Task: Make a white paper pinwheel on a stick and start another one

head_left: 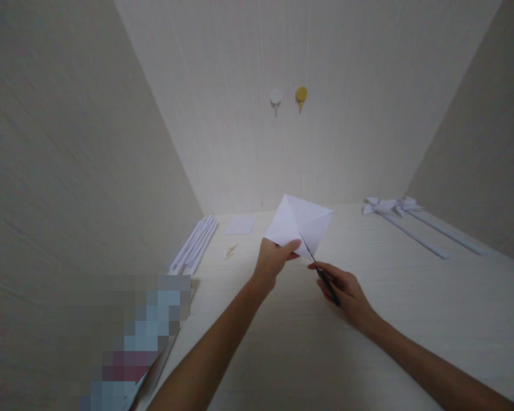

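Note:
A square sheet of white paper (312, 220) with diagonal creases is pinched in my left hand (272, 260), thumb on top near its lower edge. My right hand (342, 288) grips a pair of scissors (325, 279) by the black handles. The scissors' thin blades reach up to the left over the paper, along a line from its near corner toward the middle. Whether both blades are closed together cannot be made out. The paper is held above the pale table, tilted toward me.
Rolled white paper sticks (195, 242) lie at the left, beside a flat white sheet (240, 225) and several small pale sticks (229, 252). Two finished paper pinwheels (381, 206) on sticks lie at the right. White (276, 97) and yellow (301, 94) hooks are on the back wall.

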`<state>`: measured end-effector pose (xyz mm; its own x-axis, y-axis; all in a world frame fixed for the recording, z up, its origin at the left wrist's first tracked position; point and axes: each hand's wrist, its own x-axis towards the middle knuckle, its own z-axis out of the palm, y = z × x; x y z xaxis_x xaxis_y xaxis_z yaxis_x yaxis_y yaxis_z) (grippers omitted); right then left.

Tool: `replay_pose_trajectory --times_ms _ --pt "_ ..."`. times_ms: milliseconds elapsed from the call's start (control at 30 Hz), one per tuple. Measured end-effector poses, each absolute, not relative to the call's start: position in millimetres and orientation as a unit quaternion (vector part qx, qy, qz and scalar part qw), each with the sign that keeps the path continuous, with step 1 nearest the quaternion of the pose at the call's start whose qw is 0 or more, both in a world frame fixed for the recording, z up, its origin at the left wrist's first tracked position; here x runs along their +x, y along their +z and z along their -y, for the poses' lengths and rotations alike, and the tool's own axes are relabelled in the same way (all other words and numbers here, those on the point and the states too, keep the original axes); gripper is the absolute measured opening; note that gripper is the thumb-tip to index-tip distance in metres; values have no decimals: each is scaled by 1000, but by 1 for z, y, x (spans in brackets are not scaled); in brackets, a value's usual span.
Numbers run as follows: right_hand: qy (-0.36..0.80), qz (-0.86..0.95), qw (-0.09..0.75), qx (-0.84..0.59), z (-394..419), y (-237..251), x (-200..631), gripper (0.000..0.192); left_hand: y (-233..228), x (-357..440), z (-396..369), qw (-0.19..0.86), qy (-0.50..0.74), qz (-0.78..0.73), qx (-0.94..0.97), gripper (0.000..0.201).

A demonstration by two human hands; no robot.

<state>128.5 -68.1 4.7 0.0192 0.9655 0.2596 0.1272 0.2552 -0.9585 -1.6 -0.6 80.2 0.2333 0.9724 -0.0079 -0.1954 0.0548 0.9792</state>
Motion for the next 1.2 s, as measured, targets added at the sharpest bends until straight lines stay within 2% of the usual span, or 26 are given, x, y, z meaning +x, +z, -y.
replay_pose_trajectory --times_ms 1200 --pt "378 579 544 -475 66 3 129 36 79 -1 -1 616 473 -392 492 22"
